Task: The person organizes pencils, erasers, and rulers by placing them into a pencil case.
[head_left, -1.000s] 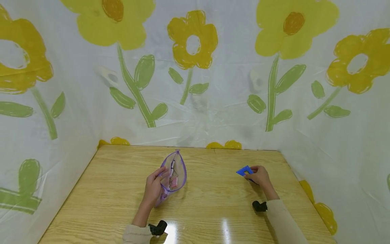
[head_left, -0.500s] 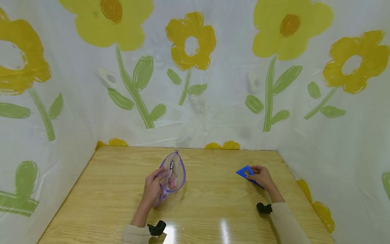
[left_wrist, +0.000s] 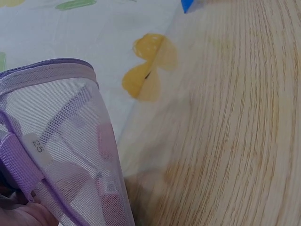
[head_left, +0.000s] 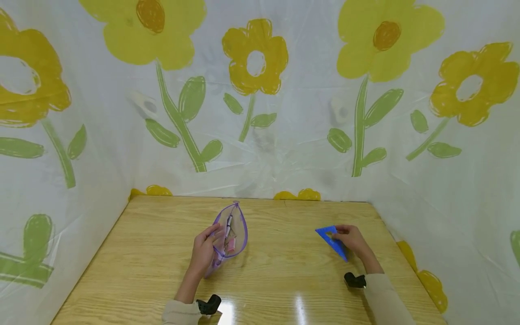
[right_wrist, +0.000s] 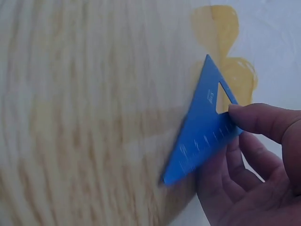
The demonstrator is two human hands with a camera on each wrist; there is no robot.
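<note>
My left hand [head_left: 204, 250] grips a see-through mesh pencil pouch [left_wrist: 70, 117] with purple edging, its mouth open and tilted up. Inside lie a pink eraser [head_left: 231, 245] and a slim pen-like item [head_left: 229, 224]; other contents are unclear through the mesh. To the right, above the table, my right hand [head_left: 353, 240] pinches a blue set square [right_wrist: 202, 132] between thumb and fingers. The set square is triangular, with white markings and a triangular cutout, and its long edge faces left in the right wrist view. Pouch and set square are well apart.
A wood-grain table [head_left: 280, 271] lies under both hands. White sheeting with yellow flowers [head_left: 264, 167] rises at the back and both sides. Black wrist cameras sit on my left wrist [head_left: 209, 304] and right wrist [head_left: 355, 280].
The set square has turned in my right hand, so more of its face shows and one corner now points down toward me. The right hand has shifted slightly right and nearer. The left hand stays put.
</note>
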